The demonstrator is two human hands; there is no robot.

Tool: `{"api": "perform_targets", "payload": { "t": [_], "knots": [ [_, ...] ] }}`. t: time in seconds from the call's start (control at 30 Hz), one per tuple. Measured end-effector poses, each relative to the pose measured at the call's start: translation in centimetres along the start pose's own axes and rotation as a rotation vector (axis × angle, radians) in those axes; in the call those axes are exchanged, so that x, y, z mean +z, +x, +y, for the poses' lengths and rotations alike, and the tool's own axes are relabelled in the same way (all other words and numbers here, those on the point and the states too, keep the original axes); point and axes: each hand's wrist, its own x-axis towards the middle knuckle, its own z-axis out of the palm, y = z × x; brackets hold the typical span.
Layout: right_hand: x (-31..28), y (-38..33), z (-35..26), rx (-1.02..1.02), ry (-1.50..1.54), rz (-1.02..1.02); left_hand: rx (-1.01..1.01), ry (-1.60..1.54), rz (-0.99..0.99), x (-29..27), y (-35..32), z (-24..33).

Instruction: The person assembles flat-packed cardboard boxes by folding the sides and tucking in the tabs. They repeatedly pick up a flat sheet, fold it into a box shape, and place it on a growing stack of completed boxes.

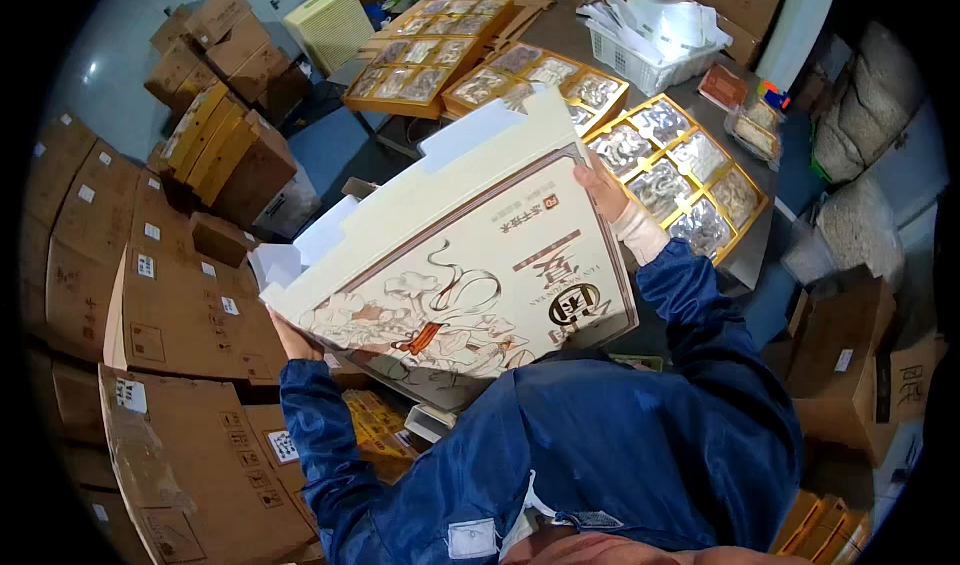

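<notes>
A large flat cream gift box (450, 255), printed with a line drawing and dark lettering, is held up at a tilt before my body. Its white flaps stick out along the far edge. My left hand (292, 339) grips the lower left corner, its fingers partly hidden by the box. Around the upper right edge closes my right hand (602, 193). Just beyond that hand lies a yellow divided tray (752, 227) holding several clear packs of pale dried goods. A second such tray (608, 115) is partly behind the box.
On the dark table (560, 33) stand another filled tray (398, 106), a white basket (655, 73) of papers and a reddish pack (722, 86). Brown cartons (185, 310) are stacked along my left. An open carton (845, 360) stands at right, near filled sacks (868, 105).
</notes>
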Motion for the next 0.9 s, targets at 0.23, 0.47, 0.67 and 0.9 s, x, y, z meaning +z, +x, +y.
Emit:
{"api": "perform_targets", "payload": {
  "t": [0.23,0.47,0.67,0.9],
  "knots": [
    [-6.2,1.4,6.0,-0.129,-0.737,0.36,0.084,0.122,-0.174,-0.3,1.6,-2.6],
    [-6.8,4.9,-2.3,-0.154,-0.486,0.228,-0.18,0.108,-0.402,-2.5,2.9,-4.5],
    [-4.3,3.9,-3.8,0.163,0.166,0.06,-0.158,0.178,-0.632,2.6,1.4,2.6],
    [-7.6,6.3,-3.1,0.265,-0.039,0.02,-0.245,0.463,-0.505,4.1,3.8,5.3]
  ]
}}
